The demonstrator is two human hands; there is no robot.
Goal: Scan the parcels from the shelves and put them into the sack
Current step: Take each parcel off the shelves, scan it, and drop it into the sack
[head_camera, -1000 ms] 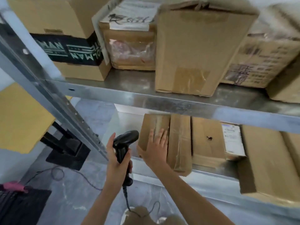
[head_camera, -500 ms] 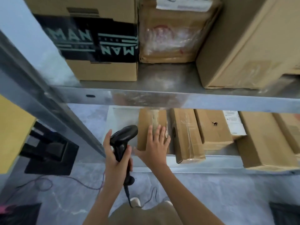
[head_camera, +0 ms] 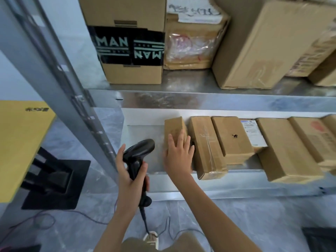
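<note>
We count five cardboard parcels on the upper shelf, six on the lower shelf, one barcode scanner, two hands.

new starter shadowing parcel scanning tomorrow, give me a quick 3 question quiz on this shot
1. True or false: the left hand grips the black scanner.
2. Which parcel does the right hand rest on?
A. the leftmost small parcel on the lower shelf
B. the box with the black MAN band
C. the parcel with a white label
3. Fill in: the scanner's cable hangs down toward the ____.

Key
1. True.
2. A, its straight fingers lie on that parcel's top.
3. Floor.
</note>
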